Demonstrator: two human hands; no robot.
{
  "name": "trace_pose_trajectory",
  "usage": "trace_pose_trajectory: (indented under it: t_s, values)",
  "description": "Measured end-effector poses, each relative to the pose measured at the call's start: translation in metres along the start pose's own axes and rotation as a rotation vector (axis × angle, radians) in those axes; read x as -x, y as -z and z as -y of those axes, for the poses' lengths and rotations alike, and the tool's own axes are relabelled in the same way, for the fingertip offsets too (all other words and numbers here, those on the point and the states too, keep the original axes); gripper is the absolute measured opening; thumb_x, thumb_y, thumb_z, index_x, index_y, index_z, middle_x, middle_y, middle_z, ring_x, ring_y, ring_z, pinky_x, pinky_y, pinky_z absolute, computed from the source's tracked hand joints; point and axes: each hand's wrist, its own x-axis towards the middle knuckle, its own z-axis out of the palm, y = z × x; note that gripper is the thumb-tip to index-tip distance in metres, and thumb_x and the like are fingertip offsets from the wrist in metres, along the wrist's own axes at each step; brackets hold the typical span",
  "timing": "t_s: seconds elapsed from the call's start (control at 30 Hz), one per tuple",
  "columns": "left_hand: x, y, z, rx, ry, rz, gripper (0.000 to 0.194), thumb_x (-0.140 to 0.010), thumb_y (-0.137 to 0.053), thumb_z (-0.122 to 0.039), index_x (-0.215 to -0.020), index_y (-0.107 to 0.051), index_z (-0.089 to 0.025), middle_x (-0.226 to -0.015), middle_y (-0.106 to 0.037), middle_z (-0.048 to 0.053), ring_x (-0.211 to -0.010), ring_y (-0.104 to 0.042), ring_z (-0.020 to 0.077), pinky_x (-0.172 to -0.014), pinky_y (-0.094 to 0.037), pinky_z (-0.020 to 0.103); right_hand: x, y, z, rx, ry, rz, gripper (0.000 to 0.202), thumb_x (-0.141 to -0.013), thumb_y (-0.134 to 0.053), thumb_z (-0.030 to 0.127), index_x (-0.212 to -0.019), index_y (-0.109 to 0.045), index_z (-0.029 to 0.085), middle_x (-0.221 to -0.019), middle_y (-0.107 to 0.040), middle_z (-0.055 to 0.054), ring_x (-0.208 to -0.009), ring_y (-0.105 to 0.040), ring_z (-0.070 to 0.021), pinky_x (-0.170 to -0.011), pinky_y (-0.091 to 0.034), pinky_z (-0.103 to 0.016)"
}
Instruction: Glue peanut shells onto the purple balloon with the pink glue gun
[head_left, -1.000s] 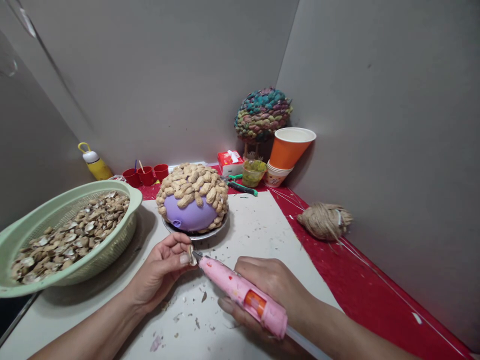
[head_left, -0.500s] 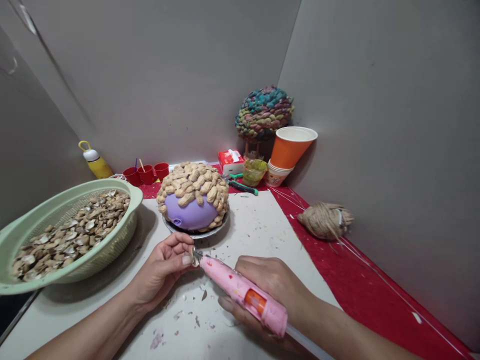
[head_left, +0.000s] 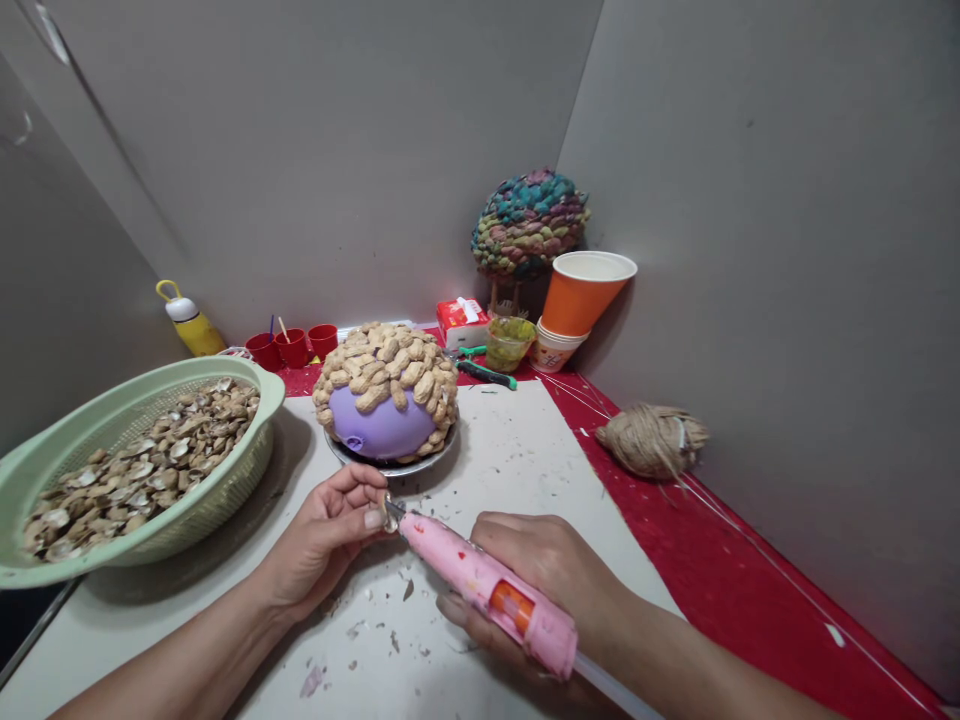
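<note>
Currently, note left hand (head_left: 337,530) with thumb and fingertips drawn narrow on a single peanut shell piece (head_left: 388,512), near of the metal dish (head_left: 427,466). Note right hand (head_left: 547,560) wrapped around pink glue gun (head_left: 465,568), with nozzle (head_left: 397,509) pointed left and far, right at the shell piece; contact or slight gap not discernible. Locate purple balloon (head_left: 386,427) on the far side of the hands, resting in the dish, with whole-looking peanut shells (head_left: 390,355) over top and sides and bare surface on the near face. Locate green colander (head_left: 268,385) at left, holding loose shells (head_left: 161,465). Treat as likely hazard: burnt left fingertips, from nozzle and probable hot glue just beside the pinch. Watch for overflow past the shell edge, from excess trigger pressure; trigger hidden from view. Guard against a cracked or dropped shell piece, from too tight or too loose a pinch, or from pushing the nozzle into the thin wall. Beware of a burst balloon, from hot nozzle contact with the bare surface. Also avoid grit in the glue, from crumbs (head_left: 408,590) scattered on the white board (head_left: 517,450) beneath the hands.
</note>
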Motion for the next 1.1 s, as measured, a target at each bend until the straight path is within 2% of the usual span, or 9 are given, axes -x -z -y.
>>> trace_pose_trajectory:
  t_s: [0.33,0.8,1.1]
  values:
    - [-0.0006,-0.0014,-0.0007,0.002,-0.013,0.008,0.028,-0.070,-0.084,-0.016,-0.093,-0.068,-0.015,-0.078,-0.065,0.000,-0.067,-0.058,0.0088,-0.068,-0.050,0.022,0.0014,0.0020,-0.0019,-0.015,-0.038,0.099,0.034,-0.085,-0.062,0.042,-0.063,-0.053,0.018,-0.057,-0.052,0.001,-0.049,-0.042,-0.0104,-0.049,-0.027,-0.026]
    - [0.0005,-0.0018,-0.0019,0.010,-0.013,-0.006,0.032,-0.068,-0.086,-0.018,-0.094,-0.068,-0.015,-0.078,-0.066,0.002,-0.067,-0.059,0.0097,-0.066,-0.049,0.022,0.0054,-0.0007,-0.0065,0.011,0.024,0.099,0.031,-0.085,-0.063,0.043,-0.068,-0.056,0.018,-0.059,-0.053,0.002,-0.050,-0.046,-0.0112,-0.051,-0.026,-0.027]
    - [-0.0006,-0.0039,-0.0031,0.019,-0.009,-0.028,0.033,-0.066,-0.087,-0.019,-0.093,-0.068,-0.015,-0.077,-0.067,0.002,-0.067,-0.060,0.0100,-0.067,-0.050,0.023,0.0053,0.0020,-0.0026,0.042,-0.023,0.131,0.030,-0.084,-0.064,0.043,-0.069,-0.057,0.018,-0.060,-0.055,0.001,-0.051,-0.046,-0.0119,-0.051,-0.026,-0.028]
